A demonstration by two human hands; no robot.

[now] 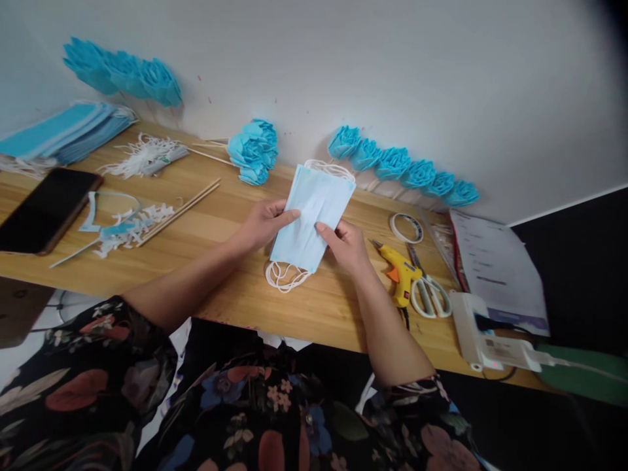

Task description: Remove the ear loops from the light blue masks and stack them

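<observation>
A light blue face mask (pixel 314 212) with white ear loops is held over the wooden table (pixel 220 275), near its middle. My left hand (pixel 265 224) grips the mask's left edge, thumb on top. My right hand (pixel 346 245) pinches the mask's lower right edge. Both hands are closed on it. One bundle of ear loops hangs at the near end, another shows at the far end.
A yellow glue gun (pixel 400 271), white scissors (pixel 430 296) and a tape roll (pixel 406 227) lie right of my hands. Blue mask flowers (pixel 402 163) line the wall. Left are a phone (pixel 46 209), wooden sticks (pixel 184 206), cut loops and a mask stack (pixel 63 134).
</observation>
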